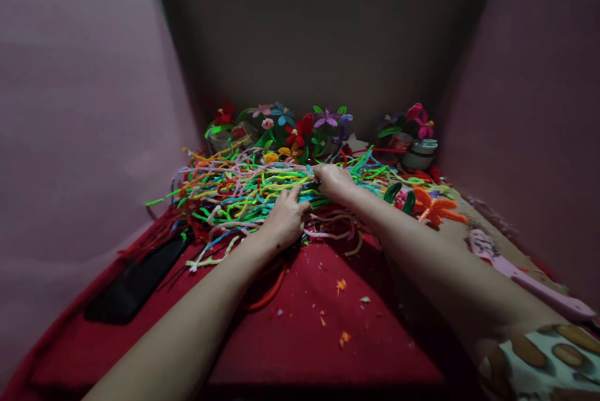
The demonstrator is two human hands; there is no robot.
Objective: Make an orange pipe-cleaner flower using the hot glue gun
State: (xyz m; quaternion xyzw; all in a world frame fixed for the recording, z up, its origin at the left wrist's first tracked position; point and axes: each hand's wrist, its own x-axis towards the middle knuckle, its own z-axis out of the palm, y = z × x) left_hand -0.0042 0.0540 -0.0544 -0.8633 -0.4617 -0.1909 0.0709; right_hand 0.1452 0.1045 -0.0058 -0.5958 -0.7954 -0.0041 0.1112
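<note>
A wide heap of multicoloured pipe cleaners (244, 192) lies across the far part of the red cloth. My left hand (287, 213) rests at the near side of the heap, its fingers bent among the strands. Just beyond it and to the right, my right hand (334, 181) is closed at the top of the heap, its fingertips down by a dark strand. What either hand holds is too small or hidden to make out. The two hands are close together near the middle of the heap.
Fuzzy flowers (327, 117) stand behind the heap, with a jar (419, 154) at the right. An orange flower (434, 206) and pink pliers-like tool (529, 282) lie right. A black phone-like object (135, 282) lies left. Orange scraps (345, 338) dot the red cloth (328, 363).
</note>
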